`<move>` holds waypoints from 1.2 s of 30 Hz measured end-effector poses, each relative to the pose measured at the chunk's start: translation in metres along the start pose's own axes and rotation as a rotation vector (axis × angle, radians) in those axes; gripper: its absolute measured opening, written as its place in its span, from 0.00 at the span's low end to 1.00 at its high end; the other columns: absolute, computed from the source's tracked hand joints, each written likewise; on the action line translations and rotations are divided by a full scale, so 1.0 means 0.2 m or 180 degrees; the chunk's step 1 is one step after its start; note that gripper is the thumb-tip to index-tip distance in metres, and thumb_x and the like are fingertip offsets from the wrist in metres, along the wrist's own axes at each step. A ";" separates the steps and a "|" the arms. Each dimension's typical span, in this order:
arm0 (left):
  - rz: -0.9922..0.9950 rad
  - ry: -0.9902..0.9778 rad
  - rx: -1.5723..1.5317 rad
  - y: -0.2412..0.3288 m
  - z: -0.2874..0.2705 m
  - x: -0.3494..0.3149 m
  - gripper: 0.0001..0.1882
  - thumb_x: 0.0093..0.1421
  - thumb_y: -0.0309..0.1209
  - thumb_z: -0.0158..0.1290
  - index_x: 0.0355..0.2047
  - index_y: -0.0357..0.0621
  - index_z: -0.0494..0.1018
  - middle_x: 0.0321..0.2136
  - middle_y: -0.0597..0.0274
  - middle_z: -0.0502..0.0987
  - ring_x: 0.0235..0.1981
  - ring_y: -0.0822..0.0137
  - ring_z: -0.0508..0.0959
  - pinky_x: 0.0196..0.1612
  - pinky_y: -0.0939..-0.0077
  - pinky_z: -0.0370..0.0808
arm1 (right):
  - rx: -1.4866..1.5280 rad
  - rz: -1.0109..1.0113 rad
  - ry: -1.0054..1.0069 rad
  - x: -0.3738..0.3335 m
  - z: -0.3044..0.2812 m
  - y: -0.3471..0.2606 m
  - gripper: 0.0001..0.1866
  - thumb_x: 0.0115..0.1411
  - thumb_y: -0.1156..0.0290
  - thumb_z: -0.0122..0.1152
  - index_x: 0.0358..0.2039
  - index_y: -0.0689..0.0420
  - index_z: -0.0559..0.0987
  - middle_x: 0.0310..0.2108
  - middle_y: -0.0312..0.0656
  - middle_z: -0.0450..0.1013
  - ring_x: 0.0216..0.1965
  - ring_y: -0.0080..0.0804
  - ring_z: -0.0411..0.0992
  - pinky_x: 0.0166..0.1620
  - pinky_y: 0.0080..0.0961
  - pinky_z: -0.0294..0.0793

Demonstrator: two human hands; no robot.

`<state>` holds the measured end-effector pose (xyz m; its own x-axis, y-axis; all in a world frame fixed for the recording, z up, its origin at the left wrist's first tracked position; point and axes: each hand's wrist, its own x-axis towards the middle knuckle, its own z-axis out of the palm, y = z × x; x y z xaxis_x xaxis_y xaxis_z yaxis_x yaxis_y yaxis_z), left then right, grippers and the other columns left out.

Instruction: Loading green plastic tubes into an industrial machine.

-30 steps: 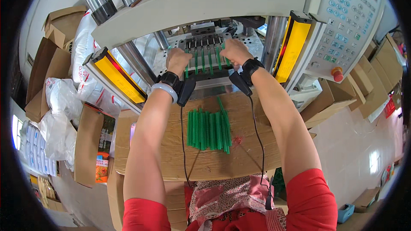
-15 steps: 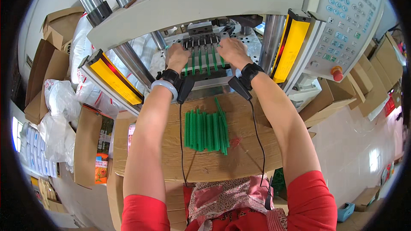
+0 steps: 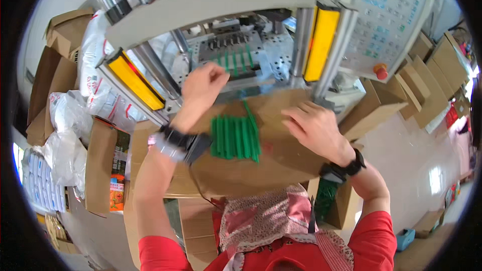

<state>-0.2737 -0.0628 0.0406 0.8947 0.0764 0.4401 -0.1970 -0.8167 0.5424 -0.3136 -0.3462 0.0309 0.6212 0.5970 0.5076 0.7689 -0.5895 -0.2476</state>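
Loosely curled, my left hand (image 3: pixel 205 85) hangs just in front of the press bed, its fingers bent in toward the thumb. Whether it holds anything is hidden. My right hand (image 3: pixel 315 125) is over the right side of the brown cardboard work surface (image 3: pixel 286 163), thumb and fingers apart, with nothing seen in it. Several slim green plastic strips (image 3: pixel 235 61) lie side by side in the metal fixture (image 3: pixel 206 50) of the press. Between my hands, a bundle of green plastic strips (image 3: pixel 233 138) rests on the cardboard, one strip sticking out toward the press.
Yellow light guards (image 3: pixel 134 79) and steel columns (image 3: pixel 156 70) flank the press opening. A control panel (image 3: pixel 384 15) with a red button (image 3: pixel 380 72) stands right. Below my right wrist, a carton (image 3: pixel 346 206) contains green pieces. Cardboard boxes (image 3: pixel 103 170) and white sacks (image 3: pixel 95 60) crowd the left.
Both hands have drawn back from the fixture toward me. My right hand has come farther, out over the cardboard; my left stays near the press edge. The view has shifted slightly.
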 end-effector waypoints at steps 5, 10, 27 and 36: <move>-0.0378 -0.0447 -0.0733 0.33 -0.25 -0.64 0.06 0.57 0.27 0.55 0.30 0.36 0.72 0.20 0.70 0.72 0.23 0.82 0.69 0.27 0.86 0.67 | -0.0071 0.0449 0.0217 -0.38 -0.14 0.05 0.12 0.51 0.74 0.56 0.38 0.59 0.75 0.34 0.44 0.73 0.37 0.43 0.71 0.38 0.33 0.72; -0.0877 -0.0023 -0.1145 0.23 -0.24 -0.91 0.05 0.57 0.25 0.54 0.29 0.35 0.72 0.20 0.70 0.72 0.22 0.83 0.69 0.26 0.87 0.66 | -0.0212 0.0400 0.0258 -0.46 -0.08 0.08 0.13 0.51 0.76 0.56 0.40 0.60 0.74 0.38 0.44 0.73 0.41 0.42 0.70 0.44 0.33 0.71; -0.1057 0.1012 -0.1202 -0.11 -0.05 -1.10 0.06 0.58 0.26 0.53 0.27 0.35 0.72 0.17 0.69 0.70 0.20 0.82 0.68 0.23 0.87 0.65 | -0.0731 0.0152 -0.0284 -0.30 -0.11 0.01 0.18 0.49 0.70 0.60 0.42 0.59 0.73 0.38 0.46 0.72 0.40 0.43 0.70 0.44 0.33 0.70; -0.0982 0.1044 -0.1143 -0.06 -0.04 -1.09 0.07 0.58 0.28 0.54 0.27 0.35 0.73 0.19 0.69 0.72 0.21 0.80 0.68 0.24 0.85 0.65 | -0.0796 -0.1120 0.0318 0.33 0.06 0.03 0.26 0.50 0.61 0.61 0.49 0.56 0.69 0.51 0.43 0.66 0.51 0.41 0.64 0.49 0.37 0.67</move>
<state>-0.4693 -0.0652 -0.0564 0.7726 0.5004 0.3908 -0.1216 -0.4875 0.8646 -0.2663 -0.3042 0.0523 0.3009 0.7367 0.6056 0.8631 -0.4805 0.1556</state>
